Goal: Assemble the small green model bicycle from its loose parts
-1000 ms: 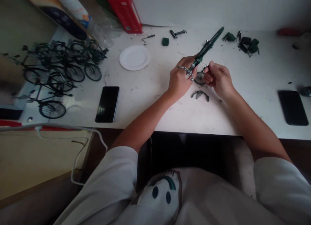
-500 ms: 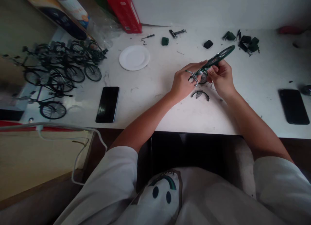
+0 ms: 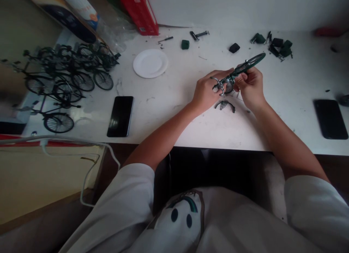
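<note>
Left hand (image 3: 208, 89) grips the model bicycle (image 3: 235, 72), fingertips partly hidden.

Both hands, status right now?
Left hand: closed around the model bicycle, near its handlebar.
Right hand: fingers bent against the same bicycle, by the raised wheel; full grip can't be told.

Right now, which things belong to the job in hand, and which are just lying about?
Likely the job's:
- model bicycle, in left hand and right hand
- curved part nearby
- perhaps the green pieces
- similar bicycles

Apparently just lying about:
- plate
- left phone
- right phone
- red box
</note>
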Available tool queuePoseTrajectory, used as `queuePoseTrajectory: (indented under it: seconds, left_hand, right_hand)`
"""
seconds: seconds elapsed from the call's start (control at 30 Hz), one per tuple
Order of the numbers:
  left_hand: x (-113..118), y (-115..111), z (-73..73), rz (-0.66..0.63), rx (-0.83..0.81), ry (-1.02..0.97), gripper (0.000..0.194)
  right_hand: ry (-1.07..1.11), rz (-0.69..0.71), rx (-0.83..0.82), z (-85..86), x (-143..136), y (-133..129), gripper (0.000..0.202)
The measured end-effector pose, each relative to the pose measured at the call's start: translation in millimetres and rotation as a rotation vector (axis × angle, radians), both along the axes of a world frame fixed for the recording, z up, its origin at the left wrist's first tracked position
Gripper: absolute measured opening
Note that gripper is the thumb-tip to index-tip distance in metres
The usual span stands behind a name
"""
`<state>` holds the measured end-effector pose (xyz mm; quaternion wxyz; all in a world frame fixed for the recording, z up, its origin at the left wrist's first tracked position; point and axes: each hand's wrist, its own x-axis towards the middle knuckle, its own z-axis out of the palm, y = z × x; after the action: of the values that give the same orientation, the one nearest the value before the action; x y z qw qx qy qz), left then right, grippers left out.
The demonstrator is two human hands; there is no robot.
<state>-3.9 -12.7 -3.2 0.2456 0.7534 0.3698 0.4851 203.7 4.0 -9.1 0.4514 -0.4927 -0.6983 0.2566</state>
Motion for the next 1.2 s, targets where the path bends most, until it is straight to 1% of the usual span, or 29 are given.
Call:
queuePoseTrajectory:
  seconds: [0.13, 0.27, 0.37, 0.47, 0.6, 0.77, 0.97, 1.1, 1.2]
  left_hand:
    - [-0.7, 1.5, -3.8, -0.016, 0.068, 0.048, 0.047]
    - [-0.9, 3.9, -9.8, -0.008, 0.109, 0.09, 0.033]
    - [-0.1, 5.9, -13.5, 0.031, 0.115, 0.138, 0.03]
    - [0.8, 8.0, -15.6, 0.059, 0.157, 0.153, 0.033]
    - [0.8, 9.9, -17.1, 0.048, 0.233, 0.091, 0.042]
    - [-0.4, 11.2, -19.8, 0.066, 0.176, 0.141, 0.043]
    - [1.3, 8.8, -20.3, 0.076, 0.194, 0.105, 0.042]
    - [2.8, 4.5, -17.7, 0.076, 0.214, 0.108, 0.037]
    - [3.4, 2.4, -15.1, 0.07, 0.176, 0.139, 0.033]
  right_hand:
    - [0.055, 0.027, 0.016, 1.8, -0.8, -1.6, 0.079]
    - [0.214, 0.055, 0.028, -1.2, -1.9, 1.6, 0.076]
    - [0.345, 0.101, 0.025, -4.8, -2.0, 5.7, 0.072]
    - [0.387, 0.135, -0.008, -6.9, -0.8, 8.3, 0.065]
    - [0.387, 0.149, -0.039, -7.1, 1.1, 7.9, 0.06]
    - [0.374, 0.15, -0.125, 0.9, 0.2, 2.8, 0.06]
    - [0.45, 0.169, -0.21, 10.7, -4.7, -0.5, 0.064]
    - [0.555, 0.19, -0.242, 15.5, -8.4, -4.7, 0.058]
    - [0.584, 0.203, -0.275, 19.5, -10.4, -8.8, 0.055]
